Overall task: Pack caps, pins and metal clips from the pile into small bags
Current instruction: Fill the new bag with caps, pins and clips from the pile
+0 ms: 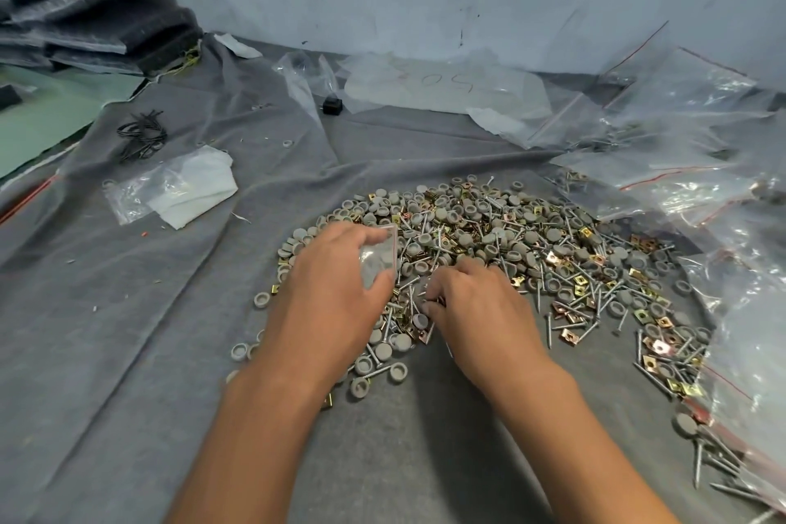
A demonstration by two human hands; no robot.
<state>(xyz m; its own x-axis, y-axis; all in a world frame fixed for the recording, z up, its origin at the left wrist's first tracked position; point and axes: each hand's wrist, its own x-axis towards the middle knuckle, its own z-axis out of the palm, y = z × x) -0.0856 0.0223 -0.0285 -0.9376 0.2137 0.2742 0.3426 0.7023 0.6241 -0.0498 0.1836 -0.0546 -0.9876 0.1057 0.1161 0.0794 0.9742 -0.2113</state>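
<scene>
A wide pile [510,242] of grey round caps, silver pins and gold metal clips lies on the grey cloth in the middle. My left hand [336,289] holds a small clear bag [378,255] with a red strip, several grey caps inside it, just over the pile's left side. My right hand [472,302] is down on the pile next to it, fingers curled and pinching at pins and clips; what exactly the fingertips hold is hidden.
Large clear zip bags [689,132] are heaped at the right and back. A small bag with white paper [178,187] lies at the left, black ties [140,134] beyond it. Folded grey felt [93,0] is stacked at the back left. A small black block [331,104] sits further back.
</scene>
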